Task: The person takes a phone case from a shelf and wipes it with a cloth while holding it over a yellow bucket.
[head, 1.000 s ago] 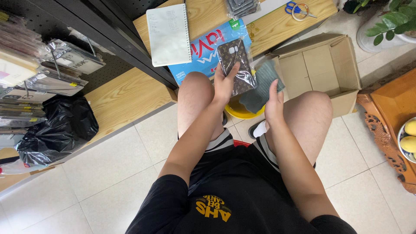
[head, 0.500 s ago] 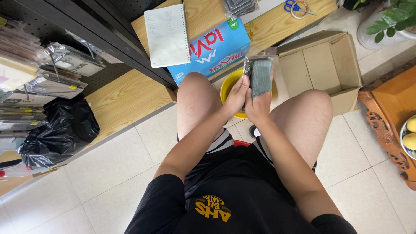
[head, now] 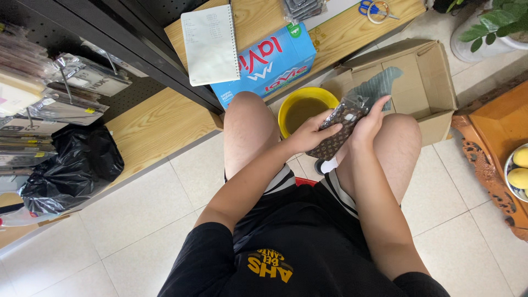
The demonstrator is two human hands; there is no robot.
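I sit with my knees apart and hold a dark brown patterned phone case in a clear plastic sleeve [head: 336, 131] between both hands, just above my knees. My left hand [head: 308, 135] grips its lower left side, thumb on top. My right hand [head: 369, 120] clasps the upper right edge. A yellow bowl [head: 286, 107] stands on the floor under the hands, between my legs. A grey-green phone case [head: 379, 85] lies inside the open cardboard box [head: 434, 82] just beyond my right hand.
A blue carton [head: 269, 60] with a spiral notebook [head: 210, 44] on it sits on the low wooden shelf [head: 159, 124]. Blue scissors [head: 374, 9] lie further back. A black plastic bag [head: 77, 165] and packaged goods on hooks are at left. A potted plant and a carved wooden stand with yellow fruit are at right.
The grey-green case that was in my hands half a second ago now lies in the cardboard box. Both hands have come lower and now hold the brown patterned case tilted across my knees.
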